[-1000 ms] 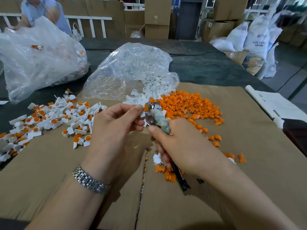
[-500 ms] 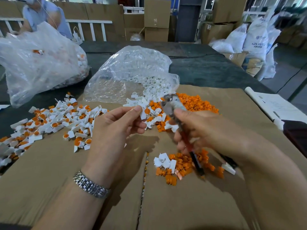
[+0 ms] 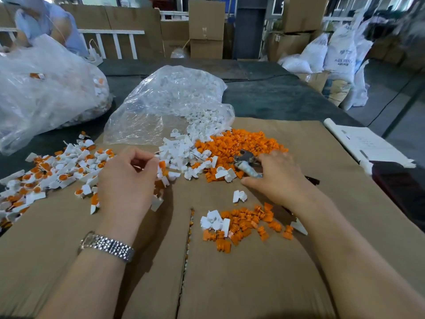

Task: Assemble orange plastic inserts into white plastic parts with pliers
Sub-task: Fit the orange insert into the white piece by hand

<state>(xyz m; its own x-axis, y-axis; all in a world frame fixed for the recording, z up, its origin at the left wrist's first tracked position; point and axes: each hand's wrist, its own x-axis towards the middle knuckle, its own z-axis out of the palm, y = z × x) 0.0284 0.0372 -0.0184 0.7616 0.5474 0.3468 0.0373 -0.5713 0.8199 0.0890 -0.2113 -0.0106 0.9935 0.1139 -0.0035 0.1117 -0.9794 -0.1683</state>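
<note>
My right hand (image 3: 278, 178) grips the pliers (image 3: 247, 164) by their taped handle, jaws pointing left, at the near edge of the big heap of orange inserts (image 3: 241, 141). Its fingertips reach into that heap. My left hand (image 3: 128, 180) hovers left of the loose white parts (image 3: 181, 150), fingers curled with thumb against forefinger. I cannot see whether it holds anything. White parts with orange inserts fitted (image 3: 57, 171) lie spread at the left. A small mixed pile of white parts and orange inserts (image 3: 241, 224) sits near me.
A clear bag of white parts (image 3: 170, 102) lies behind the heaps, and a larger full bag (image 3: 46, 88) is at the far left. Brown cardboard (image 3: 230, 284) covers the table. White papers (image 3: 368, 143) lie at the right edge. A person (image 3: 46, 21) works at the back left.
My right hand has carried the pliers away from my left hand, right and down to the orange heap. My left hand has shifted left and lowered; the part it pinched is no longer visible.
</note>
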